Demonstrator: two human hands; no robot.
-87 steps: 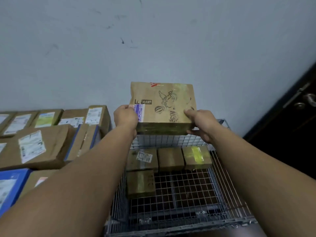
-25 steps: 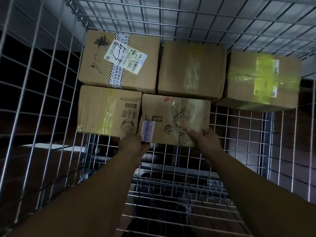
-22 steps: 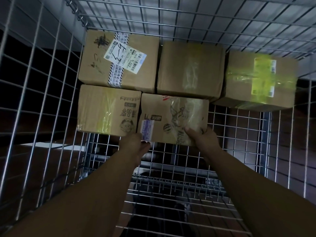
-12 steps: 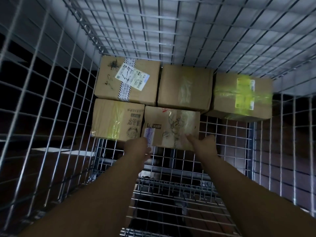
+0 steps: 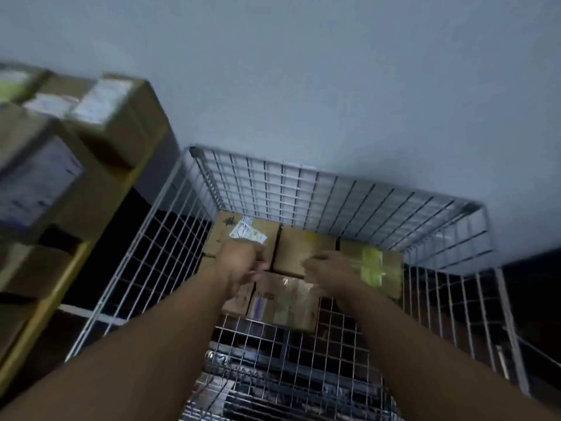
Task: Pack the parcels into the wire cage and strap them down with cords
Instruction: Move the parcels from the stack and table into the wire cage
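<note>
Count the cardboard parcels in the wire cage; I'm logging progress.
5: three along the back, labelled, plain, yellow-taped; two in front, one mostly behind the left hand, another.

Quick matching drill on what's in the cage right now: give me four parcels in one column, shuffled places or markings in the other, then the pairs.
Column 1:
1. parcel with white label
2. plain parcel
3. yellow-taped parcel
4. newest parcel

Column 2:
A. back row, right end
B. front row, below the left hand and the right hand
C. back row, left corner
D. back row, middle

Pairs: 1-C, 2-D, 3-A, 4-B
</note>
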